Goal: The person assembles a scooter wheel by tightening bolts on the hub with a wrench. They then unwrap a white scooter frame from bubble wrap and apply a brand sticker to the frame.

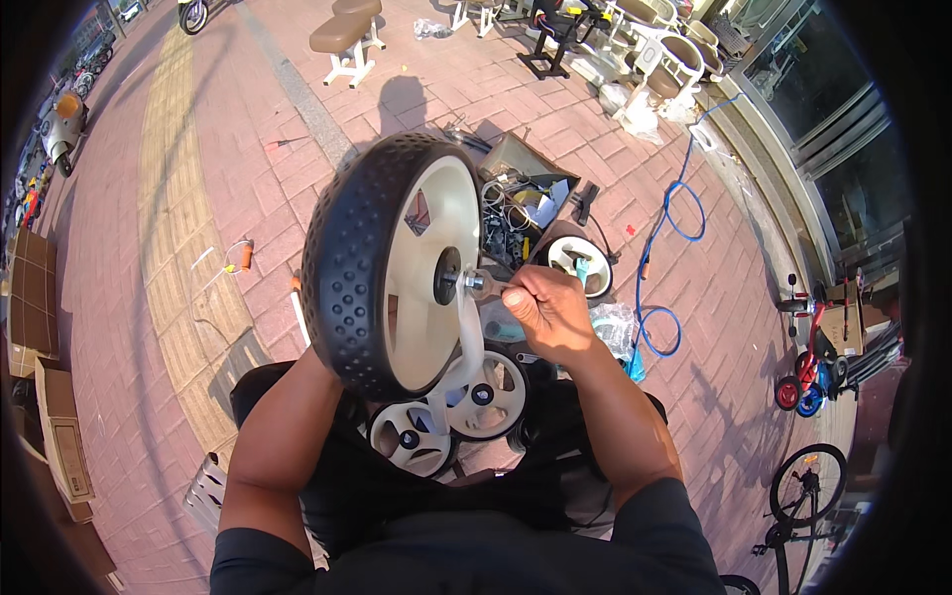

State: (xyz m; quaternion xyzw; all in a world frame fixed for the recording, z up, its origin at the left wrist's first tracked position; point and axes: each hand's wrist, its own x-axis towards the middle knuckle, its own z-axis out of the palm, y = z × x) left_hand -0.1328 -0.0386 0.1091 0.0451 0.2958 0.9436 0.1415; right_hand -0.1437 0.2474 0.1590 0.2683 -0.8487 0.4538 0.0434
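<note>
A large wheel [352,268] with a knobbed black tyre and cream spokes is raised upright before me. My left forearm [283,421] runs up behind its lower left side, where the tyre hides the hand. At the hub's right side, a metal axle end with a nut [474,282] sticks out of the black centre. My right hand [555,309] is closed beside that nut, its fingertips pointing at it; what they grip is hard to make out. A cream curved fork arm [468,342] hangs below the hub. Two smaller cream wheels [488,397] [412,438] lie between my legs.
Beyond the wheel stands an open box [526,188] of tools and hardware, with another small wheel [580,266] beside it. A blue hose [650,258] loops over the brick paving. Cartons [35,297] line the left; children's cycles [808,367] and a bicycle [808,486] stand right.
</note>
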